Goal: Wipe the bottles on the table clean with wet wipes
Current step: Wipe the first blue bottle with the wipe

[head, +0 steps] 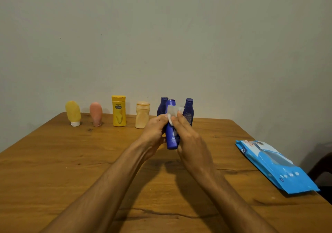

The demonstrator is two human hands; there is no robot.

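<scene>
- A plain, pale wall (161,35) stands behind a wooden table (53,160). Its top is warm brown, with dark knots and long grain cracks.
- At the far left of the back row a soft yellow tube (73,113) stands upside down on its white cap. It is rounded at the top.
- Beside it a smaller pink tube (96,114) of the same shape also stands on its cap.
- Next is a tall yellow bottle (119,111), flat-sided with a square cap and a dark oval label.
- Then a squat cream bottle (142,115), waisted in the middle, with a wide round lid.
- The left hand (155,132) is curled round the blue bottle (172,137) from its left side, holding it upright above the table, in front of the back row.
- That bottle is glossy plastic — a brighter blue than its neighbours — with white print on the front.
- A dark blue bottle (162,106) stands behind it, partly hidden.
- A crumpled white wet wipe (173,111) sits against the held bottle's upper part.
- The right hand (190,139) lies along the bottle's right side, its long fingers only slightly bent and the fingertips closed on the wipe. Its thumb is hidden.
- A second dark blue bottle (188,110) stands just right of the hands.
- Well apart, near the table's right edge, a wipes pack (274,166) lies flat — shiny blue film with a white panel. I cannot tell what is inside it.
</scene>
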